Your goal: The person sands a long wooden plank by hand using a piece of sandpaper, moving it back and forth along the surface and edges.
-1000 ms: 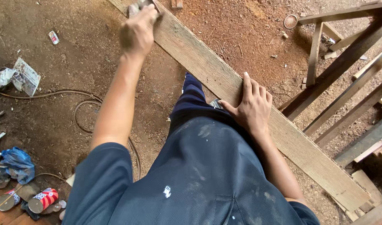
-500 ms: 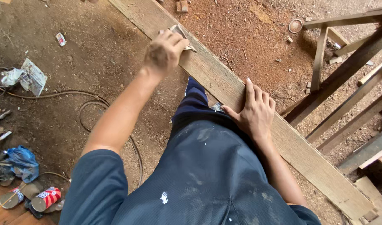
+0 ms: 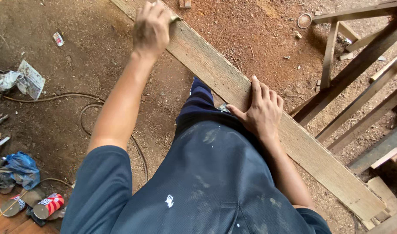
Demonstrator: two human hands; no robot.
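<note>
A long wooden plank [image 3: 319, 160] runs diagonally from the top centre to the bottom right, above the dirt floor. My left hand [image 3: 151, 27] is stretched out along the plank's far end, closed on a small piece of sandpaper [image 3: 174, 18] pressed against the wood's edge. My right hand [image 3: 261, 110] lies flat on the plank near my body, fingers spread, holding nothing. My dark, dust-marked clothing fills the lower middle of the view.
A wooden frame of slats [image 3: 358, 73] stands at the right. A cable [image 3: 90, 108] loops over the dirt at left, with scrap paper [image 3: 27, 80], a blue cloth [image 3: 18, 167] and a red can [image 3: 49, 206]. A small round lid [image 3: 304, 20] lies at the top right.
My left hand slid back toward me along the plank half a second ago, and has now moved out again to the far end. My right hand stayed flat on the wood.
</note>
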